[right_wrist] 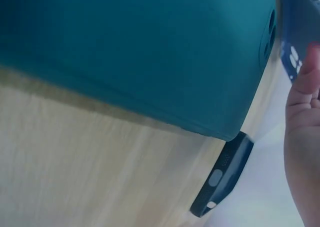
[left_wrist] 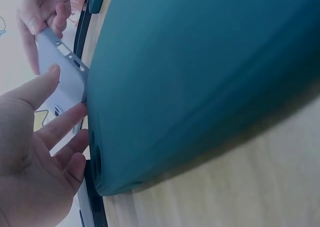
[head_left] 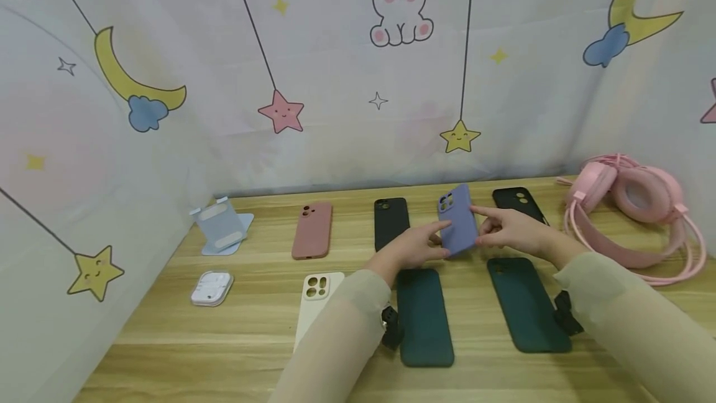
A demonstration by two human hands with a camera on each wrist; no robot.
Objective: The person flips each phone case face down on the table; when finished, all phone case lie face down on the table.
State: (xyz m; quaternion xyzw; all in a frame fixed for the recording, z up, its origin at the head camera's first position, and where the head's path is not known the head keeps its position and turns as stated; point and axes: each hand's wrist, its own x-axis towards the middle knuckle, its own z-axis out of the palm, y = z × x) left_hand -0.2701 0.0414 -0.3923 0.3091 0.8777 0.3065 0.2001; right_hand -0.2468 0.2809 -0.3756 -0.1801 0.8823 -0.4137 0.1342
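A purple phone case [head_left: 461, 229] with a camera cutout is tipped up at the back of the table, between both hands. My left hand [head_left: 411, 246] holds its left side, index finger high on the edge and thumb low by the bottom corner. On the opposite edge, my right hand [head_left: 511, 229] grips with index finger above and thumb below. The left wrist view shows the case's port end, with the left thumb [left_wrist: 47, 84] over its face. Two dark green phone cases [head_left: 426, 319] [head_left: 528, 303] lie flat below the hands, close to the forearms.
Behind the hands lie two black phone cases [head_left: 390, 219] [head_left: 520, 201]. Leftward are a pink phone case [head_left: 313, 232], a cream phone case [head_left: 313, 306] partly under the left sleeve, white earphones in a box [head_left: 212, 288] and a blue stand [head_left: 222, 227]. Pink headphones [head_left: 643, 204] sit far right.
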